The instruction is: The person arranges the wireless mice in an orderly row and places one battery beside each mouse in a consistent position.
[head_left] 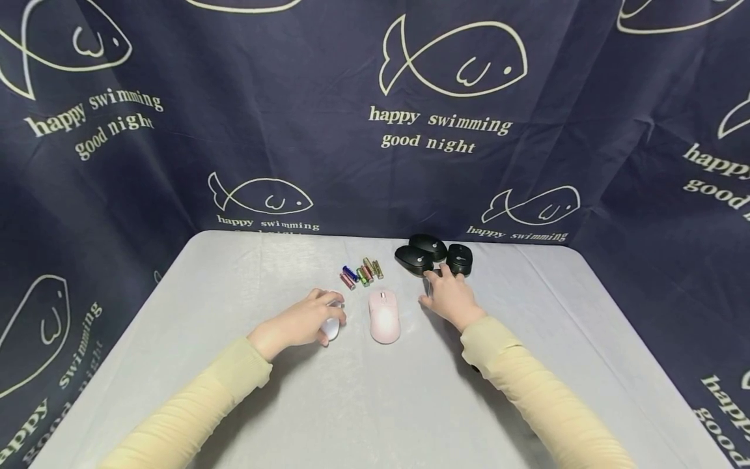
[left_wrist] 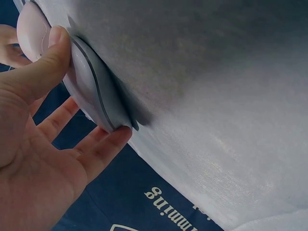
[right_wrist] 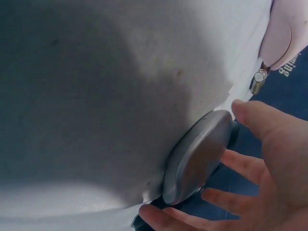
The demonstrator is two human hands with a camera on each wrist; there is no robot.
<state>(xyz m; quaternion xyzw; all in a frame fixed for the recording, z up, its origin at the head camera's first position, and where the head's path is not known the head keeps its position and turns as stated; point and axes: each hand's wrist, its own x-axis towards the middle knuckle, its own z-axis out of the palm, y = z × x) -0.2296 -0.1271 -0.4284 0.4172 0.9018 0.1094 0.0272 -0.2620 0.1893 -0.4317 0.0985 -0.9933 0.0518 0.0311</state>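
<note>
My left hand grips a white computer mouse on the table, left of centre. In the left wrist view its thumb lies at one end of the mouse and a curled finger touches the other end. A pink mouse lies just to the right of it. Over at the right, my right hand reaches over a grey mouse, mostly hidden from the head view. The right wrist view shows the thumb and fingers spread around that mouse, the thumb apart from its side.
Several small coloured batteries lie in a loose group beyond the pink mouse. Three black mice sit together at the back edge, right beyond my right hand. A dark blue curtain with fish drawings hangs behind the grey-white table.
</note>
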